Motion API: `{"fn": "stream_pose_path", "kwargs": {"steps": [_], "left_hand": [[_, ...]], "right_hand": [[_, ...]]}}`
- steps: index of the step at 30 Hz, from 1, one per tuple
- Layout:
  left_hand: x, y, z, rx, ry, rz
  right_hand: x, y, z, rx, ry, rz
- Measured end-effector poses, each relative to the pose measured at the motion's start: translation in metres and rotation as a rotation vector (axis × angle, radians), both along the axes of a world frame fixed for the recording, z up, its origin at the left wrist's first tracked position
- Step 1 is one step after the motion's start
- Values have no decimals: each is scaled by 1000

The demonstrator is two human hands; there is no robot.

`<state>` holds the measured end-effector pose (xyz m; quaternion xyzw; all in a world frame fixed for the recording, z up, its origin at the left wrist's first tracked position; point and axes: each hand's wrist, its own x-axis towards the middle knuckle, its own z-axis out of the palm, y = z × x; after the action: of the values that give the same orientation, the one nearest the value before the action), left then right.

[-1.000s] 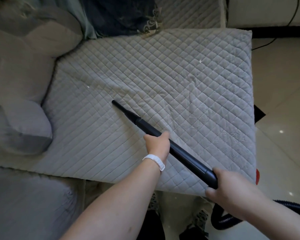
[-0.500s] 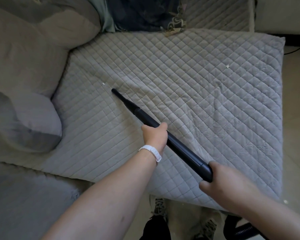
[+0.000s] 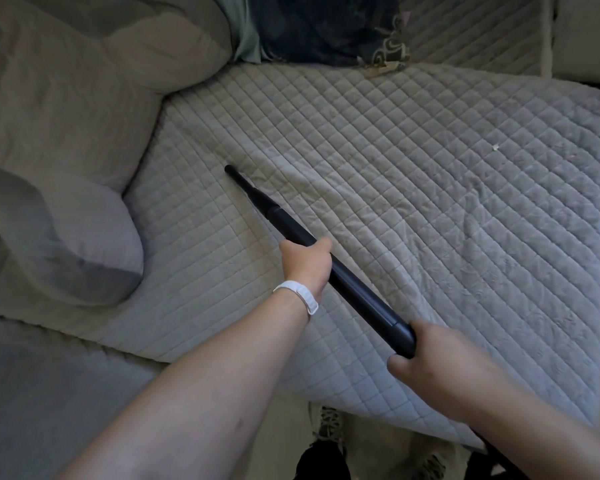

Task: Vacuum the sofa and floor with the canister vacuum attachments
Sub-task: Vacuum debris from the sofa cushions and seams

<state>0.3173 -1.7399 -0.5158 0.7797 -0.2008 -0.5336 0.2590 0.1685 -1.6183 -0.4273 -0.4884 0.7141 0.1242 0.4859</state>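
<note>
On quilted sofa cushion (image 3: 430,202), black vacuum wand (image 3: 343,278), both hands gripping

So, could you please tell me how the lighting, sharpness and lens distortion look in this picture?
Head view: soft daylight, no glare; the quilted cover is brightest at right, the cushions at left dimmer; the wide lens bows the cover's edges; the wand, left hand and right hand look sharp.
</note>
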Motion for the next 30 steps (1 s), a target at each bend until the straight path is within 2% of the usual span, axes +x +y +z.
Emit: {"fn": "stream_pose_path", "kwargs": {"steps": [10, 23, 30], "left_hand": [[-35, -1, 6, -36, -14, -46], [-190, 67, 7, -32, 42, -291], [-251, 101, 10, -43, 34, -434]], "right_hand": [[-31, 6, 9, -4, -4, -110], [-147, 97, 20, 20, 164, -306], [-187, 148, 20, -10, 120, -439]]}}
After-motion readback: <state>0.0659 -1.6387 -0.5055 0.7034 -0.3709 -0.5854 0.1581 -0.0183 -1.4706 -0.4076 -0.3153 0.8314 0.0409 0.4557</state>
